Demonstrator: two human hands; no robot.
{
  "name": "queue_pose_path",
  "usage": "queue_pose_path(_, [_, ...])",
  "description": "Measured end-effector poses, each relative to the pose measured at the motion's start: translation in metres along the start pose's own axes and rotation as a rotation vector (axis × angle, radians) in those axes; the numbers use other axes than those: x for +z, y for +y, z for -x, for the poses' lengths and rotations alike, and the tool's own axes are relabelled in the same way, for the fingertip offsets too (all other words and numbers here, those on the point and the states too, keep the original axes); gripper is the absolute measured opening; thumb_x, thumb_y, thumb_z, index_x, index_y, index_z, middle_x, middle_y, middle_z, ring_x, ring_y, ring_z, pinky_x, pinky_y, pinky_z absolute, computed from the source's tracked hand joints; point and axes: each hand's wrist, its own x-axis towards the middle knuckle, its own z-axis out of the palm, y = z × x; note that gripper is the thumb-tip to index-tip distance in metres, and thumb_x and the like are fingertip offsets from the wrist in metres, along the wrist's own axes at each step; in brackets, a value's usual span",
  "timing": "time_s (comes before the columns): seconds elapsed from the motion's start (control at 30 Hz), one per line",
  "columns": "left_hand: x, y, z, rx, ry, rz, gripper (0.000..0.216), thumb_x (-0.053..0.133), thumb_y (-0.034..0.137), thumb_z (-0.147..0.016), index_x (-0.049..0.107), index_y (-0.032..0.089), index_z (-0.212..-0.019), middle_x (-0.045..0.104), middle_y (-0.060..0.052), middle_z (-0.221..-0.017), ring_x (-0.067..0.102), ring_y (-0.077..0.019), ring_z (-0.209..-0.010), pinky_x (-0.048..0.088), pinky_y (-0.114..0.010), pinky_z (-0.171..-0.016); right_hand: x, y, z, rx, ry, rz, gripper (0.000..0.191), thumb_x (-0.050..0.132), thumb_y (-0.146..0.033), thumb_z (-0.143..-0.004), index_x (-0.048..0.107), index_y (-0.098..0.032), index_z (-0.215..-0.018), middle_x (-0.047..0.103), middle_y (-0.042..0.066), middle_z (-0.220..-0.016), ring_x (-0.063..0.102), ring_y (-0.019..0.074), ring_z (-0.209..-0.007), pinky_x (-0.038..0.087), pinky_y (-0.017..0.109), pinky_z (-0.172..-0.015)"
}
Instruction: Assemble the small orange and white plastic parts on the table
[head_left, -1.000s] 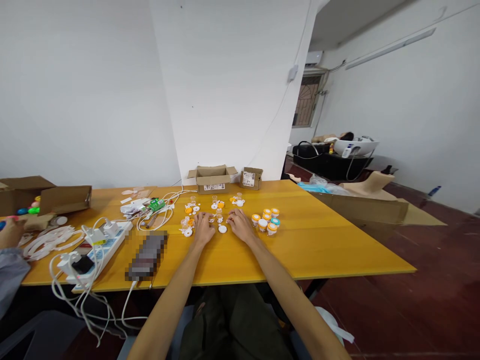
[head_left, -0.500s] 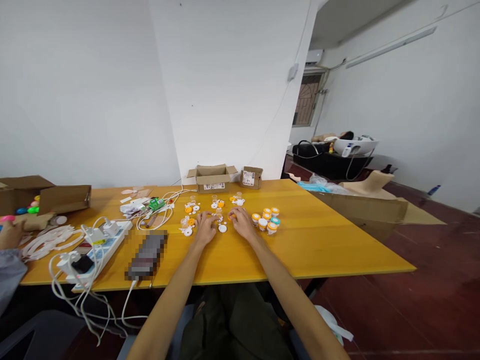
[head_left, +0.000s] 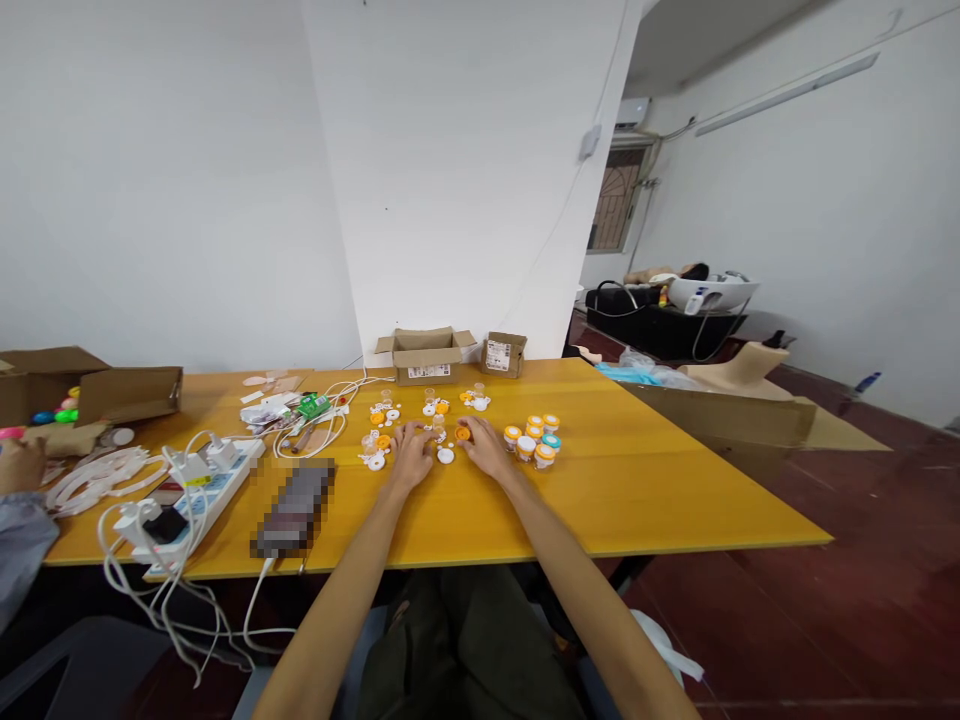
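My right hand (head_left: 486,450) is closed on an orange lid (head_left: 463,434), gripping its edge between thumb and fingers just above the table. My left hand (head_left: 412,453) rests on the wood with its fingers curved and apart. Beside its fingertips stands a small clear plastic cup (head_left: 439,424); whether they touch is hard to see. Between my hands lies a white disc (head_left: 446,456). Small groups of clear cups, orange rings (head_left: 377,418) and white discs (head_left: 376,462) are spread around and behind my left hand. To the right of my right hand, several capped jars (head_left: 525,448) with orange, white and teal tops stand clustered.
Two cardboard boxes (head_left: 426,362) stand at the wall. On the left are a power strip (head_left: 225,500) with tangled white cables, a blurred-out phone (head_left: 294,508) and an open box (head_left: 131,405). Another person's hand (head_left: 21,465) works at the far left. A large carton (head_left: 720,425) adjoins the right edge.
The orange lid in my right hand has turned and now shows its open face. My left hand has hardly moved. The other person's hand at the far left has shifted slightly.
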Motion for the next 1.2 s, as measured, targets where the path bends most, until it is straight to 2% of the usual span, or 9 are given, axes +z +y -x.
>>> queue_pose_path(0.2, [0.001, -0.001, 0.000, -0.014, -0.001, -0.004, 0.046, 0.054, 0.006, -0.080, 0.075, 0.035, -0.108, 0.060, -0.006, -0.124, 0.045, -0.0294, -0.116, 0.040, -0.046, -0.098, -0.004, -0.010, 0.002, -0.111, 0.024, 0.024, 0.033, 0.059, -0.007, -0.078, 0.062, -0.025, -0.105, 0.067, 0.006, -0.111, 0.060, 0.0247, -0.107, 0.050, 0.040, -0.095])
queue_pose_path(0.43, [-0.004, 0.005, 0.002, -0.033, -0.015, -0.016, 0.049, 0.052, 0.004, -0.080, 0.075, 0.035, -0.111, 0.060, -0.006, -0.125, 0.045, -0.0284, -0.117, 0.040, -0.044, -0.099, -0.008, -0.015, 0.004, -0.162, 0.039, 0.069, 0.030, 0.059, -0.008, -0.080, 0.061, -0.025, -0.105, 0.065, 0.006, -0.108, 0.059, 0.0247, -0.105, 0.051, 0.039, -0.092])
queue_pose_path(0.6, [-0.005, 0.007, 0.002, -0.035, -0.026, -0.023, 0.049, 0.051, 0.005, -0.081, 0.074, 0.035, -0.112, 0.060, -0.006, -0.126, 0.045, -0.0283, -0.118, 0.040, -0.044, -0.100, -0.007, -0.012, 0.004, -0.114, 0.045, 0.114, 0.028, 0.058, -0.008, -0.082, 0.061, -0.024, -0.105, 0.066, 0.007, -0.107, 0.060, 0.0245, -0.105, 0.051, 0.038, -0.091])
queue_pose_path(0.87, [-0.003, 0.004, 0.001, -0.023, -0.017, -0.005, 0.049, 0.051, 0.005, -0.081, 0.073, 0.035, -0.113, 0.060, -0.006, -0.124, 0.045, -0.0288, -0.118, 0.040, -0.044, -0.099, -0.002, -0.007, 0.003, 0.010, -0.034, 0.116, 0.027, 0.060, -0.010, -0.083, 0.065, -0.027, -0.104, 0.069, 0.007, -0.107, 0.062, 0.0249, -0.105, 0.051, 0.036, -0.088])
queue_pose_path(1.03, [0.000, -0.001, 0.000, 0.004, 0.039, 0.013, 0.047, 0.048, 0.005, -0.080, 0.071, 0.033, -0.110, 0.060, -0.006, -0.122, 0.046, -0.0291, -0.117, 0.040, -0.045, -0.098, -0.008, -0.013, 0.003, -0.073, 0.004, 0.053, 0.022, 0.060, -0.014, -0.085, 0.066, -0.026, -0.102, 0.068, 0.006, -0.106, 0.062, 0.0229, -0.104, 0.049, 0.036, -0.091])
queue_pose_path(1.2, [-0.002, 0.001, 0.000, -0.012, 0.061, 0.010, 0.042, 0.046, 0.004, -0.080, 0.069, 0.029, -0.104, 0.060, -0.007, -0.118, 0.047, -0.0290, -0.117, 0.041, -0.045, -0.099, -0.017, -0.032, 0.006, -0.204, -0.063, 0.004, 0.010, 0.063, -0.015, -0.086, 0.068, -0.024, -0.087, 0.066, 0.005, -0.102, 0.061, 0.0217, -0.102, 0.048, 0.038, -0.094])
